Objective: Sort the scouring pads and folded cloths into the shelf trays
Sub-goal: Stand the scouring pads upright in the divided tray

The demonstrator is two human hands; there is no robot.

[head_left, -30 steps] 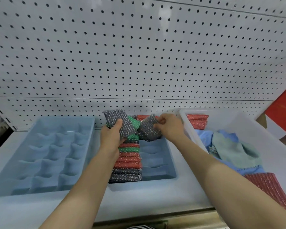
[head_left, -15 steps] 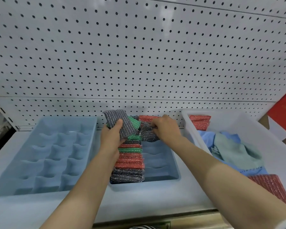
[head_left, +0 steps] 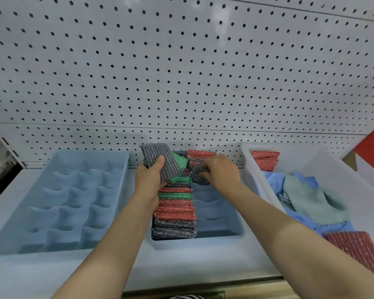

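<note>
Above the far end of the middle tray (head_left: 220, 225), the left hand (head_left: 151, 180) grips grey and green pads (head_left: 160, 159) and the right hand (head_left: 221, 171) pinches a grey pad (head_left: 197, 174) beside them. A pad row (head_left: 175, 212) packs its left column; a divided tray (head_left: 73, 203) lies left, a white bin (head_left: 257, 171) of cloths (head_left: 311, 199) right.

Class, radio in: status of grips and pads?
Left grip holds grey and green sparkly scouring pads. Right grip pinches grey pad over blue slotted tray. Nothing blocking.
</note>
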